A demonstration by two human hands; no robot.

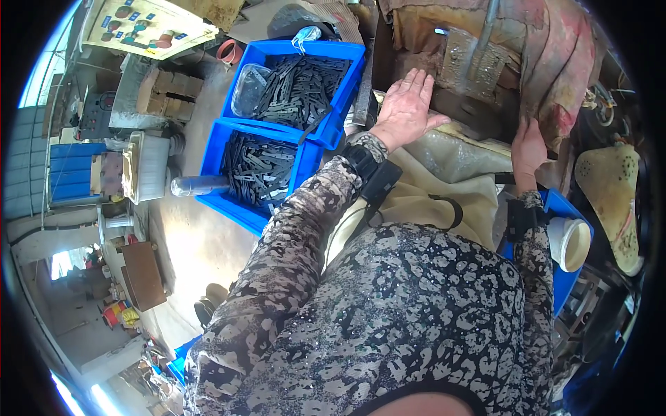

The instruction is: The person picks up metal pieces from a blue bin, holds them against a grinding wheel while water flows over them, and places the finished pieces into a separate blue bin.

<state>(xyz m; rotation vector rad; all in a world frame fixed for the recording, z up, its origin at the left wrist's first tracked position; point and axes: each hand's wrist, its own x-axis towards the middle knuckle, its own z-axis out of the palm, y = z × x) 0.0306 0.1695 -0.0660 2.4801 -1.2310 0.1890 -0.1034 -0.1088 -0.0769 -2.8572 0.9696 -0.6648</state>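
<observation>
My left hand (406,107) lies palm down with its fingers stretched out, at the near edge of a wet, brown-splashed machine trough (461,104). Nothing shows in its grasp. On the right, my right hand (529,151) has its fingers closed at the lower edge of a stained pinkish-brown cloth (555,69), which hangs over the machine's right side. Its fingertips are partly hidden there. A metal pipe (483,38) slants down to a wet block (475,69) inside. Cream sheeting (444,156) spreads below both hands, between the machine and my body.
Left of the machine, two blue crates (232,211) hold many dark flat metal pieces (302,90). A clear plastic container (250,90) sits in the farther one. At right are a white bucket (570,244), another blue crate (565,284) and a speckled tan seat (610,201). A control panel (149,28) stands far left.
</observation>
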